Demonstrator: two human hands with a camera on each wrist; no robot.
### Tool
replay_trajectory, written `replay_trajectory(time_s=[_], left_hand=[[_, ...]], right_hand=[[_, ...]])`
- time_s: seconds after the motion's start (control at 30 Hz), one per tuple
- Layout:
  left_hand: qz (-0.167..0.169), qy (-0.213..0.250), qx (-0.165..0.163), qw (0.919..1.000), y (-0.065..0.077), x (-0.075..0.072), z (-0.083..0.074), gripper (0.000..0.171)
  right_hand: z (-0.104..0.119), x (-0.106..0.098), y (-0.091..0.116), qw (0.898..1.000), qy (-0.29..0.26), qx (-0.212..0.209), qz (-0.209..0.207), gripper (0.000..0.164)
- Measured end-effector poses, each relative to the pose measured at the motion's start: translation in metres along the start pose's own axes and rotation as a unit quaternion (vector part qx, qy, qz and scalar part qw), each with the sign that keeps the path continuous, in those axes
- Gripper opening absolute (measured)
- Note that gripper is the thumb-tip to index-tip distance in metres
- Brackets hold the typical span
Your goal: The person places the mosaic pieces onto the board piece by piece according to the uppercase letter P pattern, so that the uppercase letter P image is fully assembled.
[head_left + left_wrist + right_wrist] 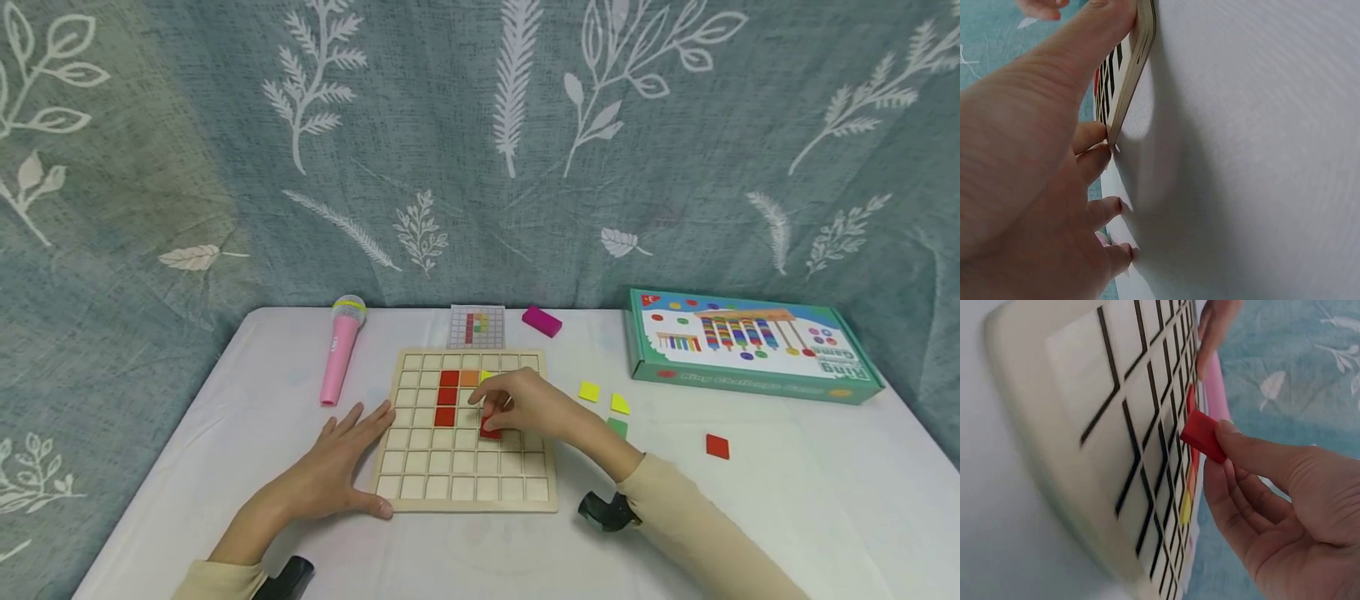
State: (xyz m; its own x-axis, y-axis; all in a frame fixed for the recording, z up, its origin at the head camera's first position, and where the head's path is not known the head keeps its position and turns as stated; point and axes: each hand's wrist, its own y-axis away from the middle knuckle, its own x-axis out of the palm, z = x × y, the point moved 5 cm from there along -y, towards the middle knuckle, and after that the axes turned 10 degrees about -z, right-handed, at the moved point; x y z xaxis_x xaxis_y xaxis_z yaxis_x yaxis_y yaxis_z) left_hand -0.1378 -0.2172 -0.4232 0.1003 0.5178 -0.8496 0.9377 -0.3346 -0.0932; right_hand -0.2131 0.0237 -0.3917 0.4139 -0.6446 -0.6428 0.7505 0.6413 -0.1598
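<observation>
Tile [1202, 436], red, square, pinched in my right hand [528, 402]; likely light, stiff; edges best. Left hand [335, 468], spread, touches gridded board [462, 487].

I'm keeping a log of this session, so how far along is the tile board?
Done: three red tiles, an orange tile and a partly hidden yellow tile sit in the wooden board. In hand: the right hand pinches another red tile over the board; the left hand touches the board's edge. Probably left: two yellow pieces, a green piece and a loose red piece on the table.
</observation>
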Motion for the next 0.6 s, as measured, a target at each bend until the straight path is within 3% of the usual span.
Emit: replay_trajectory(time_s=[0.6], left_hand=[[0.004,0.000,0.004,1.0000,0.003,0.000,0.001,0.120]], right_hand=[[0.025,0.041,-0.032,0.999,0.005,-0.032,0.020,0.029]])
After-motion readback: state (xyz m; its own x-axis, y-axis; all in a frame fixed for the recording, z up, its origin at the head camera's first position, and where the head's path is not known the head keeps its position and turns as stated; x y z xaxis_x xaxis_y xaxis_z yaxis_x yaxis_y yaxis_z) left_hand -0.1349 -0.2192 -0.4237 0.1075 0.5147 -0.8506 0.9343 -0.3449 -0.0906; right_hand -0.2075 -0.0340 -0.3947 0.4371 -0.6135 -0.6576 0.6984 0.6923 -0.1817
